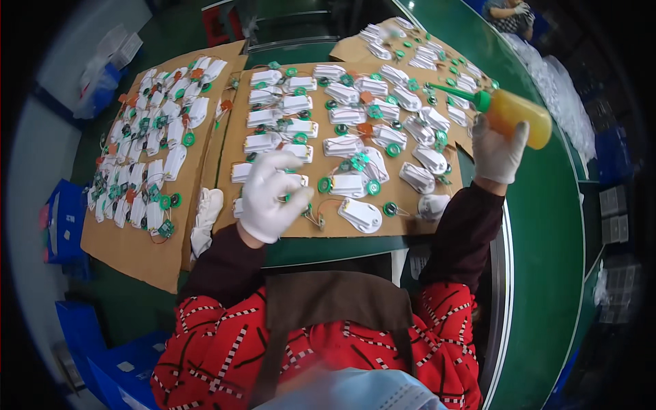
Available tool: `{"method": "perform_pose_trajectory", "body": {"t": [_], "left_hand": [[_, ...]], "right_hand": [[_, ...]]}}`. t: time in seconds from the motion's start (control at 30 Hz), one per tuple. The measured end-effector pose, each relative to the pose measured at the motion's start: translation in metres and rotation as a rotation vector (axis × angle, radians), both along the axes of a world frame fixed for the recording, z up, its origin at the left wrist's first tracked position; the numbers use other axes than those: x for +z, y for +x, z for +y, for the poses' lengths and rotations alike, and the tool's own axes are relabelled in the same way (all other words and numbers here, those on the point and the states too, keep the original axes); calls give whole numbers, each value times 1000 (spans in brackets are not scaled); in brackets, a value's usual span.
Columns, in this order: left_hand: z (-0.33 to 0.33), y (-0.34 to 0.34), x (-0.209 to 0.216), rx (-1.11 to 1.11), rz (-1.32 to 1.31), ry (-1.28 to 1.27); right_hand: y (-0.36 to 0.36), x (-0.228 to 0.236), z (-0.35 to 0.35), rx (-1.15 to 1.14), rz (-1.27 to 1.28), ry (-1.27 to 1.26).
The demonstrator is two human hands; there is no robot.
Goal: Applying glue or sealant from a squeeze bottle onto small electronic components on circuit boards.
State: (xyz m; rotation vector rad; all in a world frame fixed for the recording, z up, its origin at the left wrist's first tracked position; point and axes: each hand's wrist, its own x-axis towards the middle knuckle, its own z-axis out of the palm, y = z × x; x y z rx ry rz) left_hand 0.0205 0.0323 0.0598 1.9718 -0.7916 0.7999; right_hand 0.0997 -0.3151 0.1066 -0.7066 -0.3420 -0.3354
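My right hand (497, 152), in a white glove, is closed round a squeeze bottle (521, 117) of amber liquid. The bottle is tipped on its side, with its long green nozzle pointing left over the parts. My left hand (265, 199), also gloved, hovers over the front left of the middle cardboard sheet (301, 229); its fingers are curved, the thumb stands apart, and nothing shows in its grasp. Rows of white plastic housings (360, 215) lie on that sheet, wired to green-rimmed round parts (373, 187) and small green circuit boards (359, 162).
Another cardboard sheet (137, 249) with similar assemblies lies at left, and a third (352, 49) at the back right. A crumpled white glove (207, 213) lies between two sheets. Blue bins (67, 222) stand far left. Clear plastic bags (547, 82) line the right; another person (509, 15) sits beyond.
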Motion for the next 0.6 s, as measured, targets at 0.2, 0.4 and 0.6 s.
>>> {"method": "perform_pose_trajectory", "body": {"t": [0.2, 0.4, 0.6], "left_hand": [[3, 22, 43, 116, 167, 272], [-32, 85, 54, -77, 421, 759], [-70, 118, 41, -182, 640, 1331]], "right_hand": [[-38, 10, 33, -6, -134, -341], [-47, -35, 61, -310, 83, -275], [-80, -48, 48, -354, 81, -140]]}}
